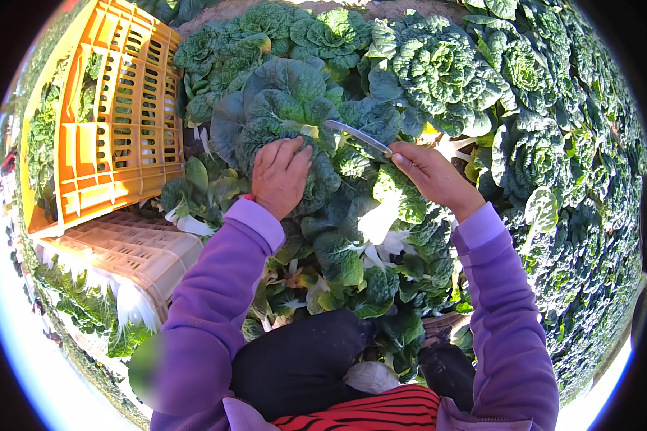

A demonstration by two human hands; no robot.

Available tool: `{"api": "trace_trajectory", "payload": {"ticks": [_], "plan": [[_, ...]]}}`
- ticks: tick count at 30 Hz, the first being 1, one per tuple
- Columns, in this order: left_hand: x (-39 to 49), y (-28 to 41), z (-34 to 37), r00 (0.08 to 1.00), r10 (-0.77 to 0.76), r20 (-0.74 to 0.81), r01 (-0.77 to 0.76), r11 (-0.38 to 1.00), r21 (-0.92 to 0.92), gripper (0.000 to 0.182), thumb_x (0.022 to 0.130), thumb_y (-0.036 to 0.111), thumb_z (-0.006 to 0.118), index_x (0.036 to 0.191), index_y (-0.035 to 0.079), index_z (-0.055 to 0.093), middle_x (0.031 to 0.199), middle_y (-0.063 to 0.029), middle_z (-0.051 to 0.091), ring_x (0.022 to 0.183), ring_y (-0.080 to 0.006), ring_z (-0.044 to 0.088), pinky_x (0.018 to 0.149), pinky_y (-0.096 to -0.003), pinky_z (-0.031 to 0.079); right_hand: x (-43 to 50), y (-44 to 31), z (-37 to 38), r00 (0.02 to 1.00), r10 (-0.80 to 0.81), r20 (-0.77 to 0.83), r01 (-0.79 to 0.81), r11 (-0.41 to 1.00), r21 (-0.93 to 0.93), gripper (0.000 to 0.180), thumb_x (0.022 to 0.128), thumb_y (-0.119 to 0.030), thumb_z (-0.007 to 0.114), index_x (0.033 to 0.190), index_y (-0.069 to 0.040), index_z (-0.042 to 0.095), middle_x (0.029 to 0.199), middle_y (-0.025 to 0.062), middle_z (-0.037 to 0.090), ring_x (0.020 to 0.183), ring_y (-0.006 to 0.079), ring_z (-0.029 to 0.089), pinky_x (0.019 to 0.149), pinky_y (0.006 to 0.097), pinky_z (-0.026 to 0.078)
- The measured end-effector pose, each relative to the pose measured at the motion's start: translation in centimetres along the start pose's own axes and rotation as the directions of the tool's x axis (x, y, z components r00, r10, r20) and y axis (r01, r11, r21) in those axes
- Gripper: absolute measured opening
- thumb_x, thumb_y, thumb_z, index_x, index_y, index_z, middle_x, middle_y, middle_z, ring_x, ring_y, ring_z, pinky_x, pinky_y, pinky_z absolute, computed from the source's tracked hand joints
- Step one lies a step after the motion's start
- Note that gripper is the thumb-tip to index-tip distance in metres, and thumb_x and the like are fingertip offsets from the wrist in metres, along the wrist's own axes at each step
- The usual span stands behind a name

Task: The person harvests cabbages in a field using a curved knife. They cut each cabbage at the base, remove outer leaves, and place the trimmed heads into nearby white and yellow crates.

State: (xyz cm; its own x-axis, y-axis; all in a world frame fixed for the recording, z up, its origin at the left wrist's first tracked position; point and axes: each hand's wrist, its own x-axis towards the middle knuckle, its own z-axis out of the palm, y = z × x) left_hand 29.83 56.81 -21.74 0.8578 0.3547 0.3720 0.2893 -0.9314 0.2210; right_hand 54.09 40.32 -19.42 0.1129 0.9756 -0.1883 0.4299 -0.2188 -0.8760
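Observation:
My right hand (428,173) grips a knife (358,133) by its handle end, the narrow metal blade pointing up and left over the leaves. My left hand (282,175) presses on a large dark green leafy cabbage (286,102), fingers on its crinkled leaves; whether they clasp it cannot be told. The blade's tip lies over the right side of this plant, and its base is hidden under leaves. Below the knife, cut greens with white stalks (380,226) lie among loose leaves.
At the left a yellow plastic crate (129,108) stands tilted beside a pale plastic crate (135,248) with white-stalked greens (132,301). Rows of growing leafy heads (436,67) spread ahead and to the right. My bent knee (302,355) is below.

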Motion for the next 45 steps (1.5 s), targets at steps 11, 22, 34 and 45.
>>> {"api": "trace_trajectory", "payload": {"ticks": [11,22,34,45], "plan": [[-0.7,-0.1,0.7,0.999,-0.017,-0.039,0.016,1.000,-0.024,0.031,0.075,0.011,0.066,0.106,0.009,0.061,0.112,-0.0074,0.058,0.103,-0.0276,0.054,0.089,-0.0408,0.043,7.4,2.8,4.2,0.991,0.101,0.090,-0.079,0.971,-0.224,0.030,0.095,-0.028,0.042,0.095,-0.002,0.057,0.083,0.0205,0.062,0.081,0.0405,0.059,0.072,0.0476,0.046],[-1.1,-0.9,0.1,1.000,0.016,0.025,-0.015,0.999,-0.039,0.031,0.077,0.007,0.064,0.108,0.007,0.061,0.114,-0.0086,0.058,0.105,-0.0300,0.053,0.091,-0.0408,0.042,8.8,1.1,5.6,0.960,0.228,0.160,-0.154,0.912,-0.379,0.023,0.080,-0.015,0.052,0.086,0.001,0.067,0.088,0.0225,0.066,0.086,0.0391,0.064,0.074,0.0449,0.051],[-5.2,1.6,-3.6,0.969,-0.247,0.019,0.247,0.969,-0.004,0.027,0.075,0.008,0.061,0.101,0.004,0.055,0.108,-0.0153,0.056,0.104,-0.0361,0.051,0.091,-0.0442,0.036,-2.0,4.8,10.0,0.968,0.245,0.051,-0.199,0.878,-0.435,0.027,0.096,-0.029,0.043,0.095,-0.004,0.053,0.078,0.0163,0.066,0.075,0.0347,0.065,0.065,0.0463,0.051],[0.4,0.1,1.3,0.805,-0.474,0.357,0.403,0.878,0.259,0.055,0.075,0.037,0.068,0.118,0.006,0.055,0.124,-0.0143,0.051,0.121,-0.0330,0.044,0.095,-0.0516,0.039,-15.3,-5.1,2.7,0.857,0.324,-0.400,-0.386,0.919,-0.084,0.022,0.095,-0.024,0.046,0.102,-0.004,0.055,0.085,0.0217,0.060,0.078,0.0418,0.059,0.067,0.0470,0.046]]}}
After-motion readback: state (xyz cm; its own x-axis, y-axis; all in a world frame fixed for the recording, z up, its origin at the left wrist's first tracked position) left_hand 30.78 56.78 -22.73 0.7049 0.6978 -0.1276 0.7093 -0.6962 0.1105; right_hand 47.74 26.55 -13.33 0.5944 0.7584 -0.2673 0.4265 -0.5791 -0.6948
